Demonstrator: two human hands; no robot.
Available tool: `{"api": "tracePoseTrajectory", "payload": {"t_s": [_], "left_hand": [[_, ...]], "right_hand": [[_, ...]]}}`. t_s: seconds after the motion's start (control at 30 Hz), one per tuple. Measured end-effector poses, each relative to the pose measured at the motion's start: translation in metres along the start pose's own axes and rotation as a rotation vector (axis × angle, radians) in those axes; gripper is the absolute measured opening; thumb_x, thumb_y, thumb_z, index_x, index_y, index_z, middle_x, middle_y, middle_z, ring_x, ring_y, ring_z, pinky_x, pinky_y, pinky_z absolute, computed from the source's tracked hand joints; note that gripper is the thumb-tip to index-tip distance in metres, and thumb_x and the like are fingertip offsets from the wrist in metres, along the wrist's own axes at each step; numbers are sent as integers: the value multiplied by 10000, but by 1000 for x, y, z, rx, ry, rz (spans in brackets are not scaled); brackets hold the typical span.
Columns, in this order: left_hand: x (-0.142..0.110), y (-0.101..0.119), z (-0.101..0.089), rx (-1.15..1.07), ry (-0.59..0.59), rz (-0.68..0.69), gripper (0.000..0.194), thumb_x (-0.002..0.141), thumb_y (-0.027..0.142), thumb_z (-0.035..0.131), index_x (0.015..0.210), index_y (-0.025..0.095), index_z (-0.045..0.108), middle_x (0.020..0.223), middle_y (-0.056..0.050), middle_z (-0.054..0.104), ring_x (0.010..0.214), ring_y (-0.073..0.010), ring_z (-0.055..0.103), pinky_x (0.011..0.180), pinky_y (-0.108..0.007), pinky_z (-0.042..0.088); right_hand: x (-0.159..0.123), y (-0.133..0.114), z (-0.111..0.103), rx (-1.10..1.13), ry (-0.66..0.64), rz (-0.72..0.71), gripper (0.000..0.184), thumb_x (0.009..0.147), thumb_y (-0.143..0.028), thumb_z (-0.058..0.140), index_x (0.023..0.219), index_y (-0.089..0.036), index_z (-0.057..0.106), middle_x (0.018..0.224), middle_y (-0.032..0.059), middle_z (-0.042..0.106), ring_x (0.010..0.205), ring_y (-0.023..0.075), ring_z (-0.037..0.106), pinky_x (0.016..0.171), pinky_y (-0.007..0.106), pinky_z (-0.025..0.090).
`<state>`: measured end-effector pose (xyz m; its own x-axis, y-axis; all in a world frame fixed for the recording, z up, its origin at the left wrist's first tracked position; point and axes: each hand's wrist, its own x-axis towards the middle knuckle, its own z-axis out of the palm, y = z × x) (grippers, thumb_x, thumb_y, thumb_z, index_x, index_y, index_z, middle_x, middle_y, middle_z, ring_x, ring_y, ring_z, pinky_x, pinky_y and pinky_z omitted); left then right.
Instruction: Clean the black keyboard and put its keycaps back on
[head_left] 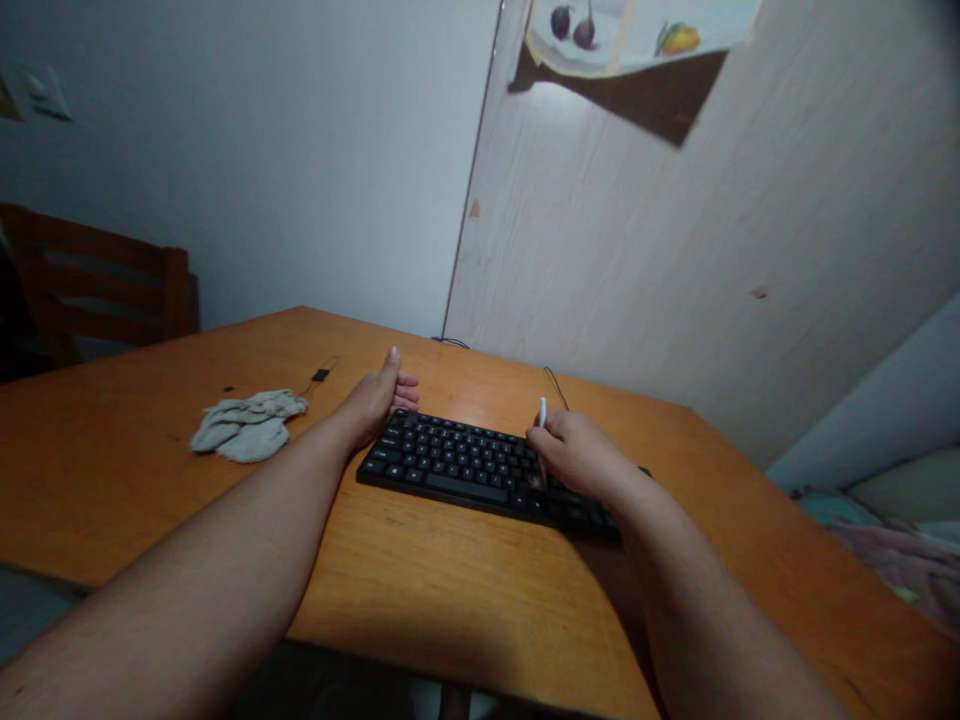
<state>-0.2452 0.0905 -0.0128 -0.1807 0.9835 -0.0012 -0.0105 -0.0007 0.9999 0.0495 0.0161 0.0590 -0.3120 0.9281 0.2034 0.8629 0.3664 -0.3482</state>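
Observation:
A black keyboard (457, 455) lies flat on the wooden table in front of me. At its far left corner is my left hand (382, 393), thumb pointing up and fingers loosely stretched, touching or nearly touching the keyboard's edge. My right hand (571, 448) is over the right part of the keys, closed around a slim stick-like tool with a white handle (543, 411). The handle's top pokes up above the fist. Under the fist, the tool's lower end is blurred and mostly covered, possibly bristles over the keys.
Pale cloth gloves (251, 425) lie on the table (420, 570) left of my left arm, near a small black tag (321, 376) on a string. A thin dark cable (555, 387) runs behind the keyboard. Walls border the far side; a wooden chair (105, 285) stands left.

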Motion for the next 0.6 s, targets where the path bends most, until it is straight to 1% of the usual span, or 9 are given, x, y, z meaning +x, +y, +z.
{"api": "tracePoseTrajectory", "payload": {"t_s": [0.13, 0.23, 0.3, 0.4, 0.47, 0.53, 0.6], "left_hand": [[1, -1, -1, -6, 0, -4, 775, 835, 822, 334, 924, 122, 656, 765, -114, 673, 644, -208, 642, 599, -306, 495], [3, -3, -1, -10, -2, 4, 780, 836, 824, 330, 922, 120, 654, 773, -113, 672, 646, -203, 643, 600, -301, 495], [5, -4, -2, -8, -5, 7, 791, 831, 834, 322, 921, 121, 653, 777, -115, 674, 652, -206, 646, 602, -304, 497], [6, -4, -2, -2, -11, 6, 817, 825, 849, 292, 926, 122, 652, 779, -119, 676, 654, -209, 648, 603, -307, 497], [6, -4, -2, 0, -12, 9, 827, 824, 853, 282, 931, 120, 650, 783, -120, 677, 657, -207, 647, 606, -305, 498], [6, -4, -2, -2, -7, 8, 835, 820, 858, 281, 935, 118, 649, 784, -122, 677, 660, -208, 647, 609, -306, 500], [6, -5, -1, -5, -3, 7, 849, 810, 868, 278, 937, 114, 650, 783, -124, 677, 660, -211, 648, 610, -310, 501]], "right_hand": [[-1, 1, 0, 3, -52, 33, 290, 861, -273, 476, 582, -214, 524, 592, 39, 617, 577, 175, 540, 549, 284, 307], [1, 5, 1, 76, -66, 14, 270, 841, -274, 465, 582, -216, 518, 597, 31, 601, 589, 180, 544, 544, 287, 316], [5, 11, 1, 151, 15, 28, 264, 836, -286, 460, 588, -216, 514, 593, 25, 584, 590, 181, 541, 542, 288, 326], [12, 21, 0, 202, 252, 118, 285, 862, -350, 450, 635, -213, 554, 599, 28, 585, 613, 195, 557, 564, 292, 355], [14, 27, 0, 175, 370, 151, 321, 887, -407, 443, 678, -210, 586, 625, 40, 610, 659, 211, 585, 591, 294, 367], [14, 30, 1, 129, 418, 152, 344, 903, -441, 439, 708, -210, 604, 650, 52, 634, 697, 222, 605, 611, 295, 367], [14, 30, 3, 87, 432, 148, 355, 913, -456, 439, 715, -212, 604, 662, 58, 647, 710, 224, 614, 616, 292, 359]]}}
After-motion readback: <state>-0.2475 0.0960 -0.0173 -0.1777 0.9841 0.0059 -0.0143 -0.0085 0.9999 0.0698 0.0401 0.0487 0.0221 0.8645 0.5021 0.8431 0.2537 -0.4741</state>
